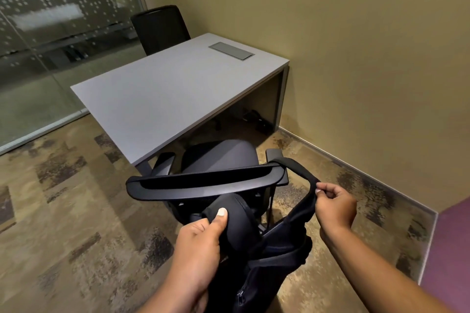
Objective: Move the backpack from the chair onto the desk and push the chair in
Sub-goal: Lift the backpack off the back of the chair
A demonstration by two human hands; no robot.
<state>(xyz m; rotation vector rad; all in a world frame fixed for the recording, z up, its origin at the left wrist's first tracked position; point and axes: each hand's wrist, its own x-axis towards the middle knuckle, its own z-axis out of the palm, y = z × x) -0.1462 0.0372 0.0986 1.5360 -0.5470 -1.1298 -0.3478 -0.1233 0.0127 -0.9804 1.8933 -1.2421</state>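
Note:
A black backpack [264,259] hangs behind the backrest of a black office chair [203,180], between me and the chair. One of its straps [292,164] is looped over the backrest's right corner. My left hand [201,239] grips the padded top of the backpack, thumb up. My right hand [335,207] pinches that looped strap to the right of the chair. The chair's seat [218,154] is bare and faces the grey desk [167,94], partly out from its near edge.
A second black chair [160,28] stands at the desk's far side. A grey cable hatch [231,51] is set into the desktop near the tan wall [356,58]. A frosted glass partition [50,46] runs along the left. Patterned carpet covers the floor.

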